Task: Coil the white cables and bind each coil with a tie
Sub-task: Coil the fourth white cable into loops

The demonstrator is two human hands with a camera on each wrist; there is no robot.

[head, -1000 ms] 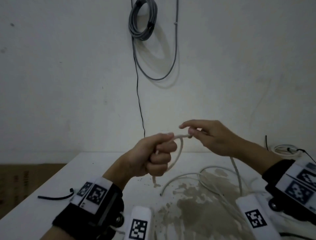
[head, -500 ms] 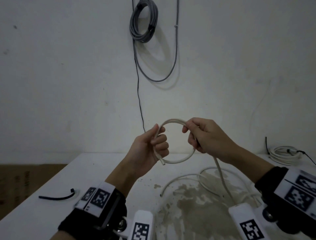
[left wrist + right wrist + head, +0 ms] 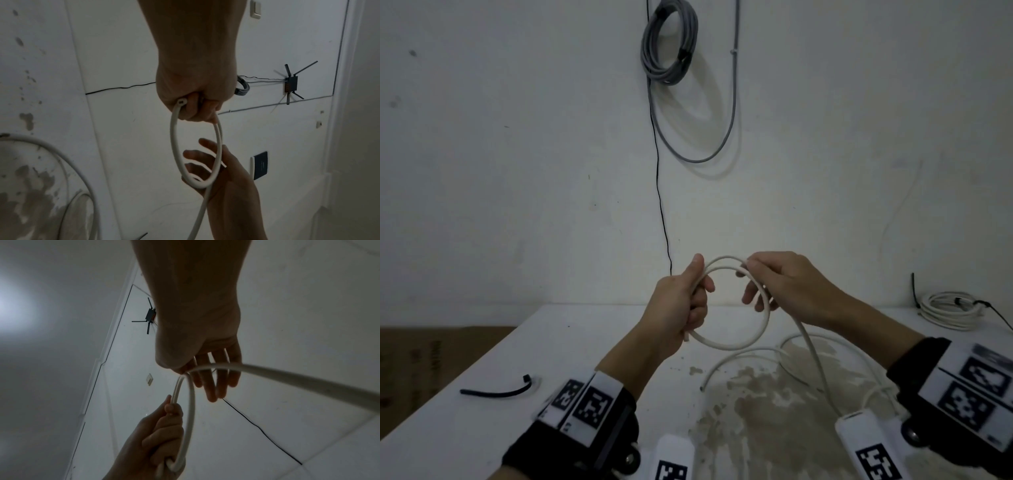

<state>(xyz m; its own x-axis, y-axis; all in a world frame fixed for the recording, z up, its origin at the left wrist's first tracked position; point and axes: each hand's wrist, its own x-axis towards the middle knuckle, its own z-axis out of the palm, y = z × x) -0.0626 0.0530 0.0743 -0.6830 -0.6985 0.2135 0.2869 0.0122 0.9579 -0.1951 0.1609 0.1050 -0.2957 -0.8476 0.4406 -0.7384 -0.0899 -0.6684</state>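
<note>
I hold a white cable point(image 3: 726, 346) as a small loop in the air above the white table point(image 3: 482, 428). My left hand point(image 3: 681, 308) grips the loop's left side in a fist, with the cable's end poking out below the fingers point(image 3: 180, 102). Two strands run side by side over the top of the loop. My right hand point(image 3: 784, 284) pinches the cable there between thumb and forefinger, its other fingers point(image 3: 213, 386) stretched out. From the right hand the cable trails down to the table point(image 3: 818, 370). A black tie point(image 3: 496, 392) lies at the table's left.
More loose white cable point(image 3: 743, 354) curves across a stained patch point(image 3: 774, 411) of the table. A coiled white cable point(image 3: 948, 310) lies at the back right. On the wall hang a grey cable coil point(image 3: 669, 41) and a thin black wire point(image 3: 659, 192).
A second before, the cable was only a short bend between my hands. My right hand has since swung it round into a loop and laid a second strand against the left hand.
</note>
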